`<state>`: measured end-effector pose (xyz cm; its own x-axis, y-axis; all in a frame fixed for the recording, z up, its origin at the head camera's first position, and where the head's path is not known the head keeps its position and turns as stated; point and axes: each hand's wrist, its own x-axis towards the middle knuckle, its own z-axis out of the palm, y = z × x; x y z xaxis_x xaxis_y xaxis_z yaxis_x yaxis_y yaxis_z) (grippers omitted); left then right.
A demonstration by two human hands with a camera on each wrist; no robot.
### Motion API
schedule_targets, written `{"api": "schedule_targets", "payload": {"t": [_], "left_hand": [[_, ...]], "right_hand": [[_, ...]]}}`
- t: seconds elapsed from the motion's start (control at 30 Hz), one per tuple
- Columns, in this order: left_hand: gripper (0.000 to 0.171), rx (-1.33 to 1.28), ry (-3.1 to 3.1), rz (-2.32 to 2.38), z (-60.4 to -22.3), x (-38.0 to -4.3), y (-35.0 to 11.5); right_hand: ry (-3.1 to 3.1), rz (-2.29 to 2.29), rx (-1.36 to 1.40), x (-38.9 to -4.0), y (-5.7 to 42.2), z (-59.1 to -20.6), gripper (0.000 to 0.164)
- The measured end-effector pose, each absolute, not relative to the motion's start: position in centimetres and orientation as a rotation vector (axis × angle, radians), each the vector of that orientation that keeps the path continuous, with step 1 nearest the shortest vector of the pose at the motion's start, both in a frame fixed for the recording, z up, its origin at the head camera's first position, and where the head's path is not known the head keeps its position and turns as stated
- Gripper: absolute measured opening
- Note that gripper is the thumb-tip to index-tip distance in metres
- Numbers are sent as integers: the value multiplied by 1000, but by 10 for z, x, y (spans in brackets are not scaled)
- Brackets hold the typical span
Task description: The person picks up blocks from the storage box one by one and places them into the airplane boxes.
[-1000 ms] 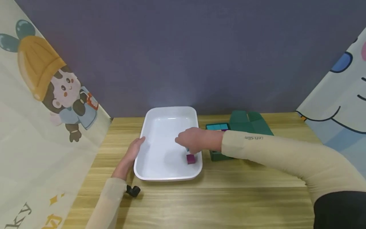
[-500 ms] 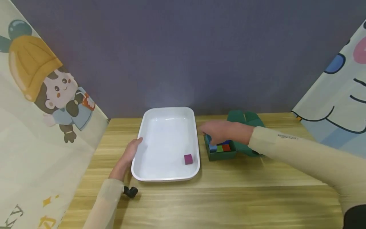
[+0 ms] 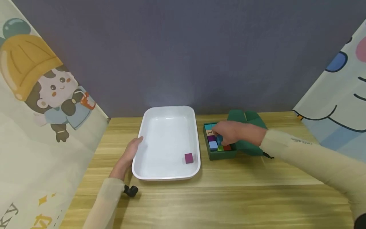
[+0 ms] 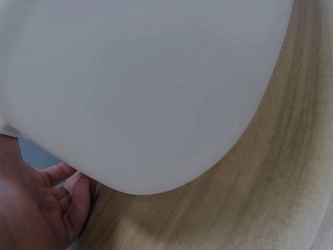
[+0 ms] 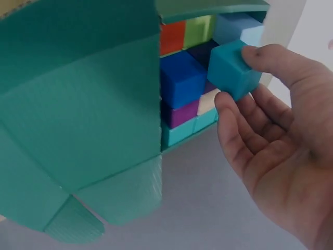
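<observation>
My left hand [image 3: 131, 150] grips the left side of a white tray [image 3: 164, 140], thumb over the rim; in the left wrist view its fingers [image 4: 78, 205] lie against the underside edge. A magenta cube [image 3: 188, 158] sits inside the tray near its front right corner. Over a green cardboard box [image 3: 223, 155], my right hand [image 3: 231, 132] pinches a teal cube [image 5: 234, 67] between thumb and fingertips, close above the other blocks. Among these are a dark blue cube [image 5: 181, 78], a red block [image 5: 171, 37], a green block [image 5: 199, 32] and a light blue one [image 3: 213, 145].
The box's open lid [image 3: 249, 144] folds out to the right. Wooden tabletop [image 3: 228, 197] stretches in front of tray and box. A grey wall [image 3: 183, 57] rises behind, with printed sheets [image 3: 34, 152] at the sides.
My right hand has moved rightward from over the tray to over the box, teal showing beneath its fingers. The magenta cube stays in the tray, and my left hand keeps its grip.
</observation>
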<state>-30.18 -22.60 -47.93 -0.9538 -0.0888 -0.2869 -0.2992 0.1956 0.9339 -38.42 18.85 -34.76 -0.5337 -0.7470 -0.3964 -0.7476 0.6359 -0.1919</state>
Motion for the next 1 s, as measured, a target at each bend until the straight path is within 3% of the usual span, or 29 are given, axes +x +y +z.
{"api": "schedule_targets", "payload": {"t": [0.3,0.5,0.6,0.7,1.0], "left_hand": [[61,-379,2249,1871,-457,-296,-219],[69,-371,2304,1859,-478,-303,-225],[71,-295,2305,1825,-480,-291,-239],[72,-297,2306,1824,-479,-290,-238],[62,-316,2238,1842,-450,-279,-230]], "right_hand": [[2422,-39,-1199,-385,193,-354,19],[2390,-34,-1253,-388,191,-354,19],[2405,-37,-1175,-356,181,-358,21],[2399,-13,-1151,-356,181,-360,25],[2424,-67,-1167,-358,183,-377,28]]}}
